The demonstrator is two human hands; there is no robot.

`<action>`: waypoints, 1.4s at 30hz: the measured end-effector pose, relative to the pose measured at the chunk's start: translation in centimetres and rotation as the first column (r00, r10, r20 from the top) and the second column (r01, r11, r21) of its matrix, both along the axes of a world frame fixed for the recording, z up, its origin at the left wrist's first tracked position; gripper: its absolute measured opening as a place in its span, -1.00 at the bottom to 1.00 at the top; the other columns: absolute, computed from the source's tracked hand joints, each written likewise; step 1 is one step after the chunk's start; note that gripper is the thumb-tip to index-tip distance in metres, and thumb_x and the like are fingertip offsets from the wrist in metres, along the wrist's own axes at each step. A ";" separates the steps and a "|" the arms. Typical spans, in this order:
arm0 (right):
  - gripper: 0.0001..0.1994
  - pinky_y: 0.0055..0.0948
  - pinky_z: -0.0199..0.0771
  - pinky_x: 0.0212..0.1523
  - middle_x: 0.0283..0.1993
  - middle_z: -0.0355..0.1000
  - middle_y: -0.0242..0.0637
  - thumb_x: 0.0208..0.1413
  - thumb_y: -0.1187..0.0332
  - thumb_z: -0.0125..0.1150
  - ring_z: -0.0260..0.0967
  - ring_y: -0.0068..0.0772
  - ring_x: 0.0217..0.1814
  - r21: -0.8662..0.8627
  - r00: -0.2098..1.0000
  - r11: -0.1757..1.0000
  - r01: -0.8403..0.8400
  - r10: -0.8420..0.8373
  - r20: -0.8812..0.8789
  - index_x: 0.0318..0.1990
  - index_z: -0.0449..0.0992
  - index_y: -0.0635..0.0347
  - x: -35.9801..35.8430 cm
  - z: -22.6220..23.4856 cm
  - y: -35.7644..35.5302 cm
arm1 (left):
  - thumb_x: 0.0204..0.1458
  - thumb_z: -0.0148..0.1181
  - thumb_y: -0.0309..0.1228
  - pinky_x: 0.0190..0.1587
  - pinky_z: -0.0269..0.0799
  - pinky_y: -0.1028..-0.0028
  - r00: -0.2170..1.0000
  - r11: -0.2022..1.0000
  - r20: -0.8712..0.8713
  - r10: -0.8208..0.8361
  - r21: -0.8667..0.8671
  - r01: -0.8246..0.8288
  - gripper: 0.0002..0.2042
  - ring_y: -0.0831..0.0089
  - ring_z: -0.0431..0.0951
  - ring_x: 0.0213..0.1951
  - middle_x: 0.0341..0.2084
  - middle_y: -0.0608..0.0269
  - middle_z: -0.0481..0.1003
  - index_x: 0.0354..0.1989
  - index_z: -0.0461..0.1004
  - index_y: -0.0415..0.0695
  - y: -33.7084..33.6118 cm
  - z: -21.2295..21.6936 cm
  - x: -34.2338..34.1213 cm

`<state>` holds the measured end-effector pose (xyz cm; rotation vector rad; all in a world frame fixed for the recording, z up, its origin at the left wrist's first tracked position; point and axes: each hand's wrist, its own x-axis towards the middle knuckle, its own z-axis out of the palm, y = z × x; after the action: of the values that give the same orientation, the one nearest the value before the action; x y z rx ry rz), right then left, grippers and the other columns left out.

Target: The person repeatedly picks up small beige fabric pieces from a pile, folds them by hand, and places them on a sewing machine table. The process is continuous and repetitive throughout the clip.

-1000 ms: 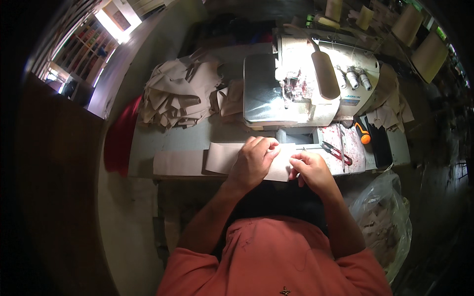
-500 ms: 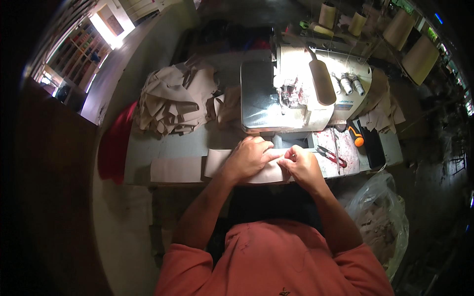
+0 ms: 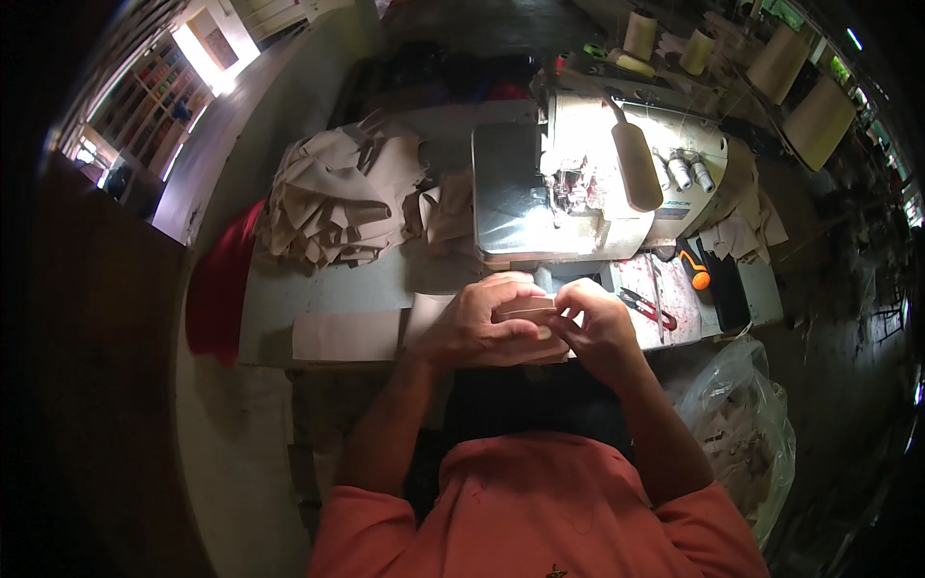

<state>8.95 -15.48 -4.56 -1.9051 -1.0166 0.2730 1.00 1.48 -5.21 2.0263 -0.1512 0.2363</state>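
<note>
At the table's front edge, my left hand point(image 3: 482, 323) curls around a beige fabric piece point(image 3: 526, 305), fingers behind it and thumb in front. My right hand point(image 3: 599, 329) pinches the right end of the same piece between thumb and fingertips. The piece is lifted and bent, its edge turned up toward me. Below and to the left lie flat beige fabric panels point(image 3: 347, 335), partly covered by my left hand. Just beyond my hands stands a sewing machine point(image 3: 578, 183) with its lamp lit.
A heap of beige fabric pieces point(image 3: 337, 197) lies at left on the table. Right of my hands are red-handled thread snips point(image 3: 647, 308), an orange-and-black tool point(image 3: 698, 275) and a dark flat object point(image 3: 725, 289). A clear plastic bag of scraps point(image 3: 742, 433) hangs at lower right. Thread cones point(image 3: 819, 120) stand behind.
The fabric's edge, flat on the table before, is now raised and bent between my hands. My left hand has turned from lying flat on top to gripping around it.
</note>
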 end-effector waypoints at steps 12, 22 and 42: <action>-0.83 -0.61 0.34 -0.34 -0.44 0.43 -0.31 -0.11 0.49 0.12 0.36 -0.61 -0.38 0.104 0.937 0.994 -0.040 0.074 -0.340 -0.31 0.42 0.30 -1.3 4.4 -0.3 | -0.14 0.11 -0.44 -0.47 0.28 0.52 0.996 0.995 0.033 0.083 -0.049 -0.082 -0.87 0.57 0.36 -0.52 -0.59 0.22 0.39 -0.47 0.40 -0.26 0.2 4.3 -1.5; -0.84 -0.61 0.35 -0.45 -0.51 0.43 -0.23 -0.16 0.47 0.16 0.37 -0.60 -0.47 0.055 0.992 0.997 0.052 -0.045 -0.116 -0.37 0.44 0.30 -1.8 6.4 -1.1 | -0.10 0.03 -0.50 -0.38 0.31 0.58 0.951 0.942 -0.061 0.302 -0.137 -0.307 -0.88 0.61 0.39 -0.44 -0.52 0.25 0.43 -0.38 0.40 -0.28 -2.2 6.5 -2.2; -0.79 -0.73 0.25 -0.59 -0.49 0.38 -0.29 -0.05 0.50 0.06 0.34 -0.60 -0.56 0.282 0.573 0.903 0.326 0.049 -0.818 -0.22 0.31 0.34 1.5 -2.8 1.4 | -0.28 0.06 -0.52 -0.35 0.30 0.39 0.962 0.705 0.227 0.153 0.658 -0.267 -0.83 0.30 0.33 -0.39 -0.49 0.19 0.31 -0.42 0.45 -0.18 -0.3 1.5 5.7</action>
<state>10.47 -14.07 -7.34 -1.2118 -0.2317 0.7118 6.74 1.18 -3.69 2.7783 -0.1102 0.5525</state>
